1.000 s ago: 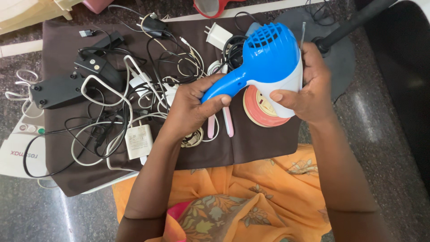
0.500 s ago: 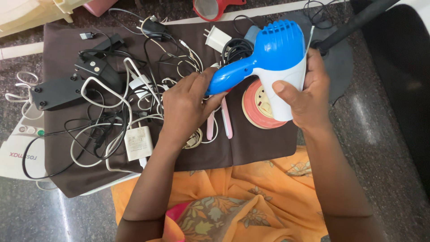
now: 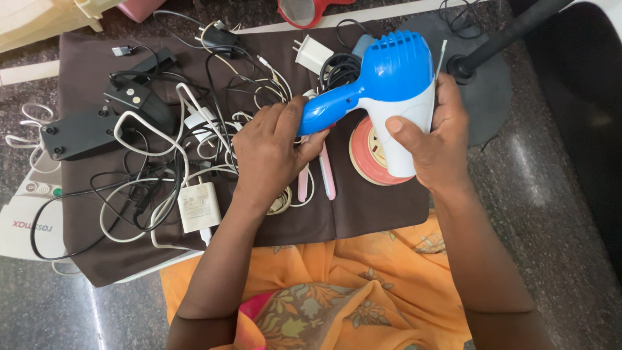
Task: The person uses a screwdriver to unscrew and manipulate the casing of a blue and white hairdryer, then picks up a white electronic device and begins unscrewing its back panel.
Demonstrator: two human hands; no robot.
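raised a little higher since a second ago, blue-and-white hair dryer [image 3: 395,84] is clamped by left hand [image 3: 275,152] at handle and right hand [image 3: 434,142] at body, above cable-strewn brown cloth [image 3: 363,207], mid-inspection.

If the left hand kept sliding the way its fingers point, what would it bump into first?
The left hand grips the blue handle of the hair dryer, fingers pointing up and right. Going straight on, it would probably meet the black coiled cord first, then the white plug adapter, though depth is hard to judge.
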